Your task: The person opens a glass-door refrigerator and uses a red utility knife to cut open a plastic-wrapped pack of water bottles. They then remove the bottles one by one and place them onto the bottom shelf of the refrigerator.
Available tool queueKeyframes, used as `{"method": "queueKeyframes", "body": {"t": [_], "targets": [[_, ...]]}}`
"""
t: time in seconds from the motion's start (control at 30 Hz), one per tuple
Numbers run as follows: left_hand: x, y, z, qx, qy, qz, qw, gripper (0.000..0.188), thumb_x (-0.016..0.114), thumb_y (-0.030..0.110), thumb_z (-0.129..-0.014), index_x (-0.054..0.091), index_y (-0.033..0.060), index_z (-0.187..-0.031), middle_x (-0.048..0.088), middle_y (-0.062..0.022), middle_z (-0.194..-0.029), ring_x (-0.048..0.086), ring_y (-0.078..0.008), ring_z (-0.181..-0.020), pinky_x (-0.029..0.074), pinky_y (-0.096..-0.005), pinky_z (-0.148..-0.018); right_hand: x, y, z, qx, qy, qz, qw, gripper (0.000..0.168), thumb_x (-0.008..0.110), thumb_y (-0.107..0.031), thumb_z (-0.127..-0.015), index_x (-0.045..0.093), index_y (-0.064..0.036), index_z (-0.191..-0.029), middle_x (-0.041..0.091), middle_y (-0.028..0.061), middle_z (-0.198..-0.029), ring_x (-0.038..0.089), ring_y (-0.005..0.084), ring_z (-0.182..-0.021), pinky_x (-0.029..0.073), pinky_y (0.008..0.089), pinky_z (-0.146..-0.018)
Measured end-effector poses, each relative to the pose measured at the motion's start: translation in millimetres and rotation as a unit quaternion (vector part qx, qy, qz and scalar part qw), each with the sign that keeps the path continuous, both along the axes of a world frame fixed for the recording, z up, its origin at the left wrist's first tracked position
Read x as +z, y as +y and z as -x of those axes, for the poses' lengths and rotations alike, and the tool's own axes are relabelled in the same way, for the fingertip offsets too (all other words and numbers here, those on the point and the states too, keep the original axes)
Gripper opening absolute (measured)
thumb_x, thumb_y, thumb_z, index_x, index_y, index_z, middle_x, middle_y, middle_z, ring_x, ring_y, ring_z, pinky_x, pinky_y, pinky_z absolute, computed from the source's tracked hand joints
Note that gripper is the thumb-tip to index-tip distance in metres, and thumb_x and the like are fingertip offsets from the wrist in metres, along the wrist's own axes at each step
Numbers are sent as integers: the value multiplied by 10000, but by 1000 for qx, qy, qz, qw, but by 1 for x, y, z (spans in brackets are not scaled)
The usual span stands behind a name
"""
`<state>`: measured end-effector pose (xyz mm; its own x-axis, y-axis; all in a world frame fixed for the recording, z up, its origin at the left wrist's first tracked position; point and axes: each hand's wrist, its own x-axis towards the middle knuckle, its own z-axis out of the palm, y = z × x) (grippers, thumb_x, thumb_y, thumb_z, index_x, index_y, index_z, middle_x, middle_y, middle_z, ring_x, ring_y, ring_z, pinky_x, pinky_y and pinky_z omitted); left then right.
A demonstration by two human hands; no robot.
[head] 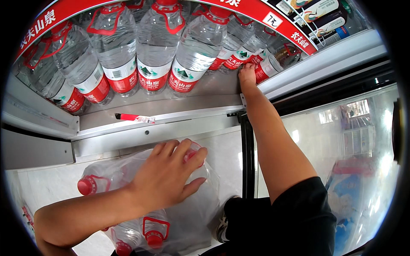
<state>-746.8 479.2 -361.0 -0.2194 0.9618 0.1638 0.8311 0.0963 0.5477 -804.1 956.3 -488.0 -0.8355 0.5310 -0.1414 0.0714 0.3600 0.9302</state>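
Note:
My left hand [166,176] is spread palm down over a plastic-wrapped pack of water bottles [198,217] on the floor. A red bottle cap [191,156] shows beneath its fingers; whether they touch it is hard to tell. My right hand [248,74] reaches into the open cooler, low at the right of the shelf. Its fingertips are against a red-and-white labelled water bottle [267,68], and their grip is partly hidden. Several large water bottles with red handles, such as this front one [192,60], stand in rows on the grey shelf [217,84].
A red-and-black box cutter [134,118] lies on the cooler's front ledge. The glass door [304,134] is swung open to my right, its black frame [247,156] close to my arm. A red price strip [256,14] crosses above the bottles. Dark-capped bottles [326,25] lie at upper right.

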Motion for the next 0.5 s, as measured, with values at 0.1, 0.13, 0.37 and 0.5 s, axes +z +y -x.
{"method": "queueKeyframes", "body": {"t": [0.1,0.13,0.37,0.5], "targets": [[0,-1,-1,9,33,-38,999,519,676,365,-897,508,79,-1295,532,-158,-1181,544,-322,-1038,462,-429,-899,0,0,0,-2,7,11,1000,377,576,-248,-956,683,-135,-1300,594,88,-1394,501,337,-1284,386,544,-1050],[0,-1,-1,10,33,-40,999,517,675,365,-898,507,81,-1296,532,-159,-1183,544,-321,-1037,459,-429,-900,-1,2,0,-1,12,15,1000,376,575,-249,-958,684,-139,-1300,595,88,-1392,500,336,-1284,384,550,-1053],[8,-10,0,11,-13,-26,1000,565,690,318,-888,483,46,-1338,526,-195,-1243,538,-356,-1076,442,-454,-939,17,-35,2,-22,-18,45,999,389,556,-298,-979,680,-124,-1305,589,105,-1424,449,355,-1370,341,589,-1090],[38,-28,2,67,20,14,997,458,694,275,-879,534,4,-1212,549,-205,-1132,561,-383,-1056,465,-459,-874,39,-111,-3,-94,-56,177,978,434,595,-334,-959,659,-113,-1327,600,110,-1416,538,348,-1317,419,620,-1019]]}}
